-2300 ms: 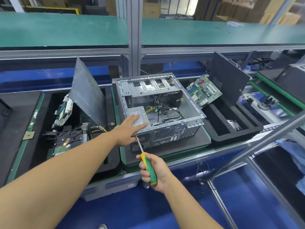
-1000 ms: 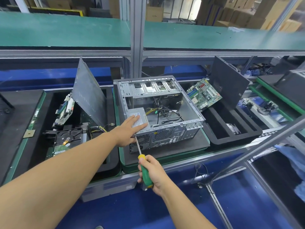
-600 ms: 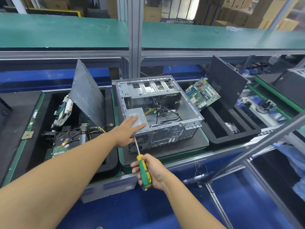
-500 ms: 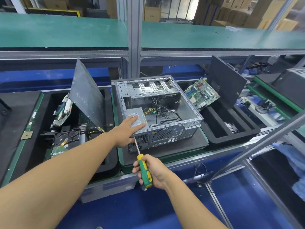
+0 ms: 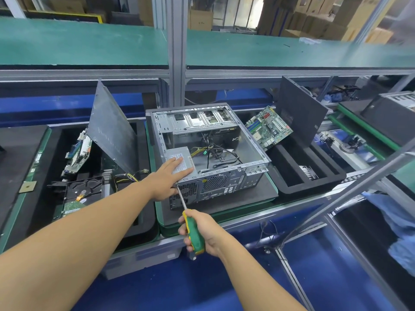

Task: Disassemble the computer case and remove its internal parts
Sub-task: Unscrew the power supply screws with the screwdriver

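Right hand point(image 5: 203, 230) is holding a screwdriver point(image 5: 192, 228) against the rear of the computer case point(image 5: 215, 182).
Right fingers point(image 5: 183, 228) are wrapping the green-yellow handle; the tip is sitting at the rear panel's top corner, just under the left hand point(image 5: 167, 178). Left fingers point(image 5: 177, 162) are lying straight and flat on the power supply point(image 5: 187, 157) inside the case. Case is lying open side up on the surface point(image 5: 235, 205) just ahead of the right fingers; a motherboard point(image 5: 269, 129) is leaning well right of them.
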Tool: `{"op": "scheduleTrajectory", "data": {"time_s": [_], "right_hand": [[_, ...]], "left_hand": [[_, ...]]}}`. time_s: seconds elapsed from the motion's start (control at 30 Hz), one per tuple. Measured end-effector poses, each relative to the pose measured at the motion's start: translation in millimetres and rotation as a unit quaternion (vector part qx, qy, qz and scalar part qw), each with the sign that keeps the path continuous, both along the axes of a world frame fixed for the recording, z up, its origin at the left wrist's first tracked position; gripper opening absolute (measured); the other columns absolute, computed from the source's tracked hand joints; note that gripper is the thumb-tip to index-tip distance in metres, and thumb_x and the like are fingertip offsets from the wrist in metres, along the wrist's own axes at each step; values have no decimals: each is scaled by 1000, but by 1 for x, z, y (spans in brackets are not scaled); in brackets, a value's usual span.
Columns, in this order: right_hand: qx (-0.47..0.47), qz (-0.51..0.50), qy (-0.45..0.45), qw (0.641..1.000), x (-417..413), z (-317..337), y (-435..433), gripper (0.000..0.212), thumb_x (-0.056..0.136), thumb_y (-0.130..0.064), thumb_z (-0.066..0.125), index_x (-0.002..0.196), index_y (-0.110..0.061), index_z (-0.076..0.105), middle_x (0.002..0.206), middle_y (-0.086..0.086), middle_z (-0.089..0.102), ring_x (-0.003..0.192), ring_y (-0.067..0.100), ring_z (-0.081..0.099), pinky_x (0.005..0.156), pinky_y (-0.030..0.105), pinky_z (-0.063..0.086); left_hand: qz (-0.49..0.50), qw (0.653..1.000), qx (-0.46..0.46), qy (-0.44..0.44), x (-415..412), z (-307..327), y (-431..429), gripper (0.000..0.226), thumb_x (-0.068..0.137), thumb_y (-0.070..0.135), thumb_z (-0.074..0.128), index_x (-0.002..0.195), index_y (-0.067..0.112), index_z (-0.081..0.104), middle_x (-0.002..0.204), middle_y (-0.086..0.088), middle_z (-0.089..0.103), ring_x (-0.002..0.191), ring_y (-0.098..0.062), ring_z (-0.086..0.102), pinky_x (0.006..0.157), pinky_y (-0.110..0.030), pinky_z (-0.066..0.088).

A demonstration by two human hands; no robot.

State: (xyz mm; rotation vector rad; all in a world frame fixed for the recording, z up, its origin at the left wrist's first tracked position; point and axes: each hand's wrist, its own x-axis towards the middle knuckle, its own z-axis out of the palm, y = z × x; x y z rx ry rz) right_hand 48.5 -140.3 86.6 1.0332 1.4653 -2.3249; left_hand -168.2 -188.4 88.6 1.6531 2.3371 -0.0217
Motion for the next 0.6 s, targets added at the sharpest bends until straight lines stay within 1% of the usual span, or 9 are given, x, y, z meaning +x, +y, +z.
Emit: {"op": "scheduleTrajectory", "data": {"time_s": [0.07,0.13,0.2,0.27,0.37,0.5,0.53,0.6], "right_hand": [[-21,21,-3,1000,0,4,2,34,102,-34,34,101,-8,56,71,8,62,51,19,49,51,27,43],[-19,35,0,999,1,6,3,34,102,-28,29,102,-6,56,75,10,64,54,19,50,54,29,44],[-3,37,10,999,3,8,3,29,103,-24,31,102,-6,54,75,10,66,55,20,52,54,29,46],[30,36,33,998,5,7,4,21,105,-22,39,103,-7,52,73,10,66,55,20,55,54,29,49],[70,37,49,996,8,3,6,15,104,-26,49,103,-11,51,70,6,62,56,19,55,55,30,51],[46,3,41,998,10,-4,1,16,102,-31,54,99,-17,47,66,2,51,54,17,49,52,32,53],[42,2,37,998,10,-5,0,17,102,-34,54,100,-19,47,66,1,51,53,16,47,51,31,51],[34,-2,24,999,8,-4,-2,21,101,-41,52,99,-21,46,66,0,52,50,16,45,47,26,41]], "left_hand": [[1,1000,1,3,1,1,0,87,99,24,57,154,50,-5,164,6,-24,151,-18,-19,114,-46,35],[2,1000,1,6,1,2,-1,87,99,25,57,154,50,-6,164,6,-24,152,-18,-19,113,-45,37],[2,1000,1,8,2,2,-1,87,99,25,57,154,49,-6,164,5,-25,151,-18,-20,113,-45,38],[1,1000,-1,9,2,2,-1,87,99,25,57,155,49,-6,164,5,-24,152,-18,-20,113,-44,38],[2,1000,-3,9,2,2,-1,87,99,25,57,155,49,-6,164,5,-25,151,-18,-20,113,-44,37],[3,1000,-4,13,3,2,-1,86,100,26,56,154,49,-6,164,5,-25,151,-18,-20,111,-46,38],[4,1000,-5,16,3,2,-1,86,100,26,56,154,50,-7,164,5,-25,151,-17,-21,110,-47,38],[4,1000,-5,19,4,3,-1,86,100,26,56,154,50,-6,164,5,-25,151,-17,-21,108,-48,39]]}}
